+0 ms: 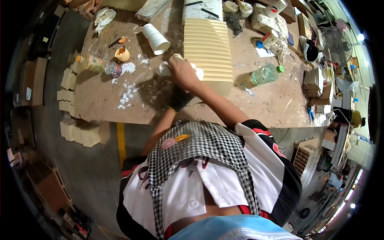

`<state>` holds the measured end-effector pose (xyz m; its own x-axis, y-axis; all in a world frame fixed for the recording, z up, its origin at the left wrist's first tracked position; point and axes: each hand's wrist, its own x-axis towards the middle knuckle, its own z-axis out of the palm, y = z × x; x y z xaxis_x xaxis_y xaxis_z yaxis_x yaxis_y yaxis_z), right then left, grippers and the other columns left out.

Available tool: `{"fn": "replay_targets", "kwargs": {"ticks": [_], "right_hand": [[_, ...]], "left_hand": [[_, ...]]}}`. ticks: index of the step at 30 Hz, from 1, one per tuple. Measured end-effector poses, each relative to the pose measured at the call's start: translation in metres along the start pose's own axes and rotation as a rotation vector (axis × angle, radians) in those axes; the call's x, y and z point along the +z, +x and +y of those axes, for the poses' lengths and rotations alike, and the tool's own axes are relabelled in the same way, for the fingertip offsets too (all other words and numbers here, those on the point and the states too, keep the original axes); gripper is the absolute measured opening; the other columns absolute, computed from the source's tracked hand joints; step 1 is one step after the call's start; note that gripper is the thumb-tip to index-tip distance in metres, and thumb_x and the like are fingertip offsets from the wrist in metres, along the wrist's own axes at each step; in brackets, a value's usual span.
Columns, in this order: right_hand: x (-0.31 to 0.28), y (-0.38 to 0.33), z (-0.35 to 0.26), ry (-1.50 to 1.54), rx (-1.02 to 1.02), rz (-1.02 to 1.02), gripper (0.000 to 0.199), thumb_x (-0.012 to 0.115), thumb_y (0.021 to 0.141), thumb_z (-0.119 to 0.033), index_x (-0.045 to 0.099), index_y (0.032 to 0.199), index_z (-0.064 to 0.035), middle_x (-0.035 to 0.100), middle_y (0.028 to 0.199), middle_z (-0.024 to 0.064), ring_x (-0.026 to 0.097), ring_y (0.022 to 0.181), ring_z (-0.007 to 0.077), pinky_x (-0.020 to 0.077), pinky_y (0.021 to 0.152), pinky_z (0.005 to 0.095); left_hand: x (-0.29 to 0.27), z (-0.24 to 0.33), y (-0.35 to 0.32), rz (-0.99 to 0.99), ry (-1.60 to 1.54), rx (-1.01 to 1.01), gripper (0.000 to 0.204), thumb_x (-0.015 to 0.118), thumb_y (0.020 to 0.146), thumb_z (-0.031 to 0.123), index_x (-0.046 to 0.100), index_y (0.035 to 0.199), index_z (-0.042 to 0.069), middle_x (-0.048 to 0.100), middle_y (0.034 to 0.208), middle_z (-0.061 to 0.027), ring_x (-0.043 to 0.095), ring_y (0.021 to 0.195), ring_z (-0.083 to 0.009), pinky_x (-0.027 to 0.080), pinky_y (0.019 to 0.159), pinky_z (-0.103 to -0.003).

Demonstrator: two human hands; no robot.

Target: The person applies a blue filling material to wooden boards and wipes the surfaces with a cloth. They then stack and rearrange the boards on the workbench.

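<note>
My right hand point(184, 73) is closed on a crumpled white cloth point(164, 69), which pokes out on both sides of the fingers. It is beside the left edge of a row of overlapping pale yellow boards point(208, 48), whose edges form steps. My left hand point(179, 98) wears a dark glove and lies just below the right one, near the table's front edge. The right hand and forearm cover its fingers, so their grip is hidden. A plain tan board face point(219, 87) shows at the near end of the row.
The worktable point(260, 108) is spattered with white. A white cup point(156, 39) lies tipped at the left, near bottles point(90, 64) and a small orange-stained cup point(122, 54). At the right lies a green-capped bottle point(266, 75). Stacked boxes point(86, 134) stand off the left edge.
</note>
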<state>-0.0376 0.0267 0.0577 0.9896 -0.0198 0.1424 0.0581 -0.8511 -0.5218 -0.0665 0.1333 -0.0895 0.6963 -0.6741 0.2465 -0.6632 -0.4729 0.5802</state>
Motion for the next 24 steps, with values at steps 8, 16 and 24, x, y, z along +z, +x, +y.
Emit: {"fn": "replay_targets", "kwargs": {"ticks": [8, 16, 24], "right_hand": [[-0.036, -0.033, 0.083, -0.178, -0.106, 0.065, 0.055, 0.071, 0.087, -0.032, 0.056, 0.141, -0.0257, 0.046, 0.154, -0.0009, 0.037, 0.145, 0.0232, 0.0282, 0.117, 0.0521], [-0.105, -0.102, 0.206, -0.11, 0.555, 0.271, 0.019, 0.063, 0.093, -0.019, 0.066, 0.096, -0.0004, 0.066, 0.097, 0.0225, 0.063, 0.084, 0.0422, 0.0499, 0.072, 0.0471], [-0.045, -0.003, 0.145, -0.487, 0.209, 0.228, 0.052, 0.053, 0.1, -0.038, 0.052, 0.14, -0.0057, 0.042, 0.15, 0.0231, 0.04, 0.14, 0.0395, 0.0333, 0.114, 0.0506]], "left_hand": [[-0.034, 0.028, 0.038, 0.081, -0.728, -0.187, 0.103, 0.082, 0.083, 0.03, 0.015, 0.154, -0.003, 0.04, 0.149, -0.0206, 0.042, 0.136, -0.028, 0.037, 0.113, -0.04], [-0.063, 0.037, 0.061, 0.008, -0.924, -0.258, 0.114, 0.081, 0.084, 0.027, -0.002, 0.156, -0.004, 0.029, 0.157, -0.0199, 0.031, 0.143, -0.0271, 0.029, 0.118, -0.04], [-0.036, -0.027, 0.121, -0.102, -0.685, -0.221, 0.116, 0.086, 0.077, 0.036, 0.01, 0.157, -0.002, 0.028, 0.158, -0.0207, 0.03, 0.145, -0.0324, 0.023, 0.121, -0.043]]}}
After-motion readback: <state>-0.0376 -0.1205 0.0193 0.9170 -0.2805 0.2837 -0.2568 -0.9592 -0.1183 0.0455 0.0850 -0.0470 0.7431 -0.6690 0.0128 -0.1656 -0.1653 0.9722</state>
